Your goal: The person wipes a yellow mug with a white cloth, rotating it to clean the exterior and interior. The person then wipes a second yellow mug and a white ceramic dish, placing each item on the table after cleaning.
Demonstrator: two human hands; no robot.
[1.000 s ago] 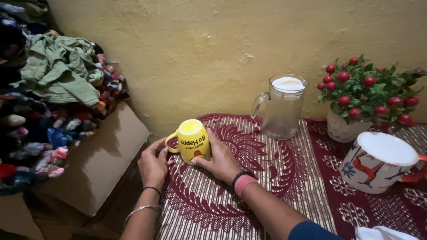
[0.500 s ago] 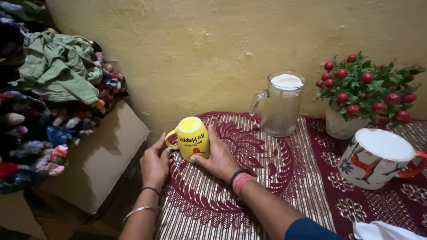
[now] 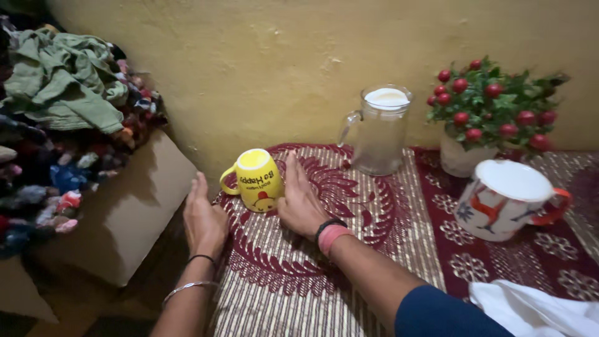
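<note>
A small yellow mug (image 3: 257,179) with a handle on its left side stands upright on a maroon and cream patterned cloth (image 3: 349,249). My right hand (image 3: 298,203) lies flat beside it, fingers straight, the thumb side close against the mug's right wall. My left hand (image 3: 201,217) rests flat at the cloth's left edge, a little apart from the mug's handle, fingers extended. Neither hand grips anything.
A clear glass jug (image 3: 378,130) with a white top stands behind by the yellow wall. A potted plant with red berries (image 3: 490,109) and a large patterned mug (image 3: 506,198) with a red handle are at right. A cardboard box (image 3: 118,212) and piled clothes (image 3: 59,118) are at left.
Both hands have let go of the yellow mug and flattened out; the left hand drew back to the cloth's edge. The view shifted slightly right and down.
</note>
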